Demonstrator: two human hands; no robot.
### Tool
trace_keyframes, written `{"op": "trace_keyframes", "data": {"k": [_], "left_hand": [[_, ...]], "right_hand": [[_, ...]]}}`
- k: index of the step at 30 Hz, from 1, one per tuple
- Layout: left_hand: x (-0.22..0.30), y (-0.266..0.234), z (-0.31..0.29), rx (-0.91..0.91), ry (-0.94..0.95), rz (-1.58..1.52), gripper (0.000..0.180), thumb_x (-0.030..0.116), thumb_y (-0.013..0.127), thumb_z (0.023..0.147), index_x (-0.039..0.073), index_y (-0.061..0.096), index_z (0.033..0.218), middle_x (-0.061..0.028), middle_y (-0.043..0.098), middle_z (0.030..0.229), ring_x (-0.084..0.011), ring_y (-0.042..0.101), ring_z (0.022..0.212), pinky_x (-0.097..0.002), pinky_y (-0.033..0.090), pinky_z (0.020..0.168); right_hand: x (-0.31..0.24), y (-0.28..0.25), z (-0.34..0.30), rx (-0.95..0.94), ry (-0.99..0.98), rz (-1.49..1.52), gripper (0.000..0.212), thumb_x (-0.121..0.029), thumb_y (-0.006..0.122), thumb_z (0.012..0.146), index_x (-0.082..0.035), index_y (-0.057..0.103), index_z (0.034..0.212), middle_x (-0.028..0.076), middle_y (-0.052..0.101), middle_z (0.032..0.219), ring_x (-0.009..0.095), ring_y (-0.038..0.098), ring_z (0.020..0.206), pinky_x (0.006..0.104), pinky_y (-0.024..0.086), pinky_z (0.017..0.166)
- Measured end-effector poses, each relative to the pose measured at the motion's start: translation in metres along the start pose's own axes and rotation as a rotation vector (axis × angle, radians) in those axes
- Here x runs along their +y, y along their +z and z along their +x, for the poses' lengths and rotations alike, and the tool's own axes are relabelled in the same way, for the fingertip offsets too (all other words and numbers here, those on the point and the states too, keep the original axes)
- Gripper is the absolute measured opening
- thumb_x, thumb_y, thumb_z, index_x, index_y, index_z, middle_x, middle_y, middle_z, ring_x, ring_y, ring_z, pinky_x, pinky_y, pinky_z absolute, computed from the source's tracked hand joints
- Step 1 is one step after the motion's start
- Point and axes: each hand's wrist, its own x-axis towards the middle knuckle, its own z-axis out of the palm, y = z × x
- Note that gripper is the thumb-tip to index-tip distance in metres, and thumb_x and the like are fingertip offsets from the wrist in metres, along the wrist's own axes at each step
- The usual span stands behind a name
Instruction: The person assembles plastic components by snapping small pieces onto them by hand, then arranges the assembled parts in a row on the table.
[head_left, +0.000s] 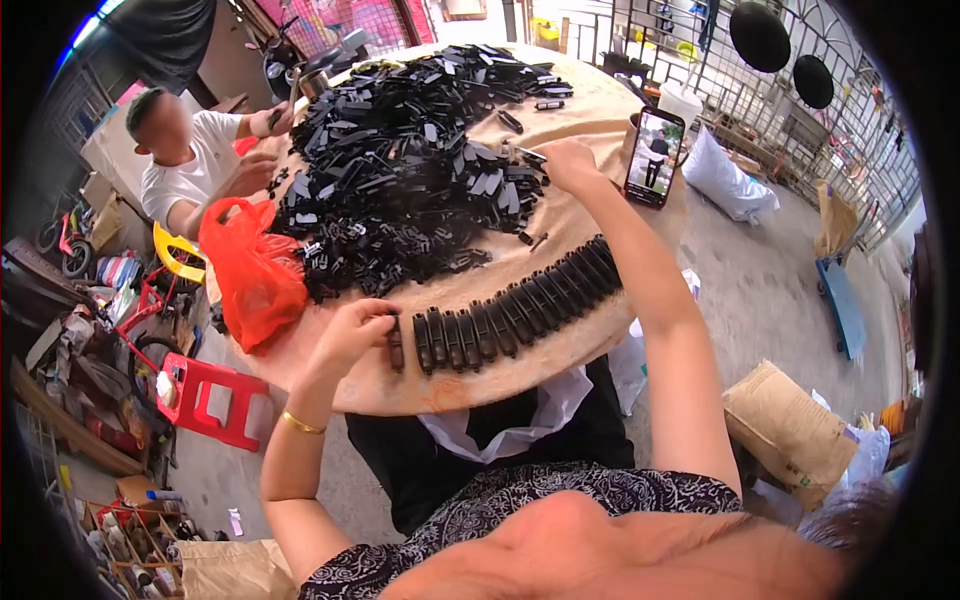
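Note:
A curved row of long black plastic pieces (pixel 497 327) lies side by side along the near edge of the round table. At its left end my left hand (pixel 350 340) has its fingers closed on the top of one such black plastic piece (pixel 396 348), which stands slightly apart from the others. My right hand (pixel 572 166) reaches across to the right edge of a big heap of loose black plastic parts (pixel 390 160). Its fingers are pinched around a small dark part (pixel 530 154), too small to make out in detail.
A red plastic bag (pixel 250 285) sits on the table's left side, near a co-worker (pixel 190 155) handling parts. At the right edge stands a phone (pixel 655 158) before a white cup (pixel 680 100). Below are a red stool (pixel 212 400), a white sack (pixel 728 178) and a brown sack (pixel 790 425).

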Motion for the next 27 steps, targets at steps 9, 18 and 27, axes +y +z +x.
{"op": "trace_keyframes", "data": {"k": [9,18,27], "left_hand": [[-0.012,0.021,-0.006,0.278,0.395,0.482,0.022,0.006,0.054,0.079,-0.003,0.058,0.099,-0.009,0.057,0.089,-0.0139,0.055,0.072,-0.0242,0.045,0.066],[0.029,0.018,0.009,0.466,0.639,0.623,0.019,0.009,0.058,0.08,-0.002,0.058,0.096,-0.0111,0.057,0.082,-0.0184,0.055,0.067,-0.0258,0.045,0.062],[0.054,0.036,0.073,-0.237,0.457,-0.756,0.027,0.014,0.046,0.09,0.003,0.049,0.114,-0.0069,0.056,0.103,-0.0165,0.057,0.091,-0.0302,0.049,0.08]], "right_hand": [[-0.009,0.005,0.008,0.033,0.145,-0.007,0.02,-0.019,0.06,0.069,-0.002,0.063,0.08,0.013,0.062,0.083,0.028,0.06,0.08,0.0365,0.048,0.072],[-0.082,-0.05,-0.063,0.333,-0.212,0.91,0.025,-0.017,0.07,0.066,-0.001,0.061,0.082,0.011,0.06,0.071,0.019,0.059,0.061,0.0284,0.047,0.058],[-0.128,-0.058,-0.088,0.302,-0.355,1.168,0.024,-0.009,0.068,0.072,0.001,0.061,0.092,0.009,0.061,0.075,0.014,0.06,0.065,0.0246,0.049,0.058]]}}
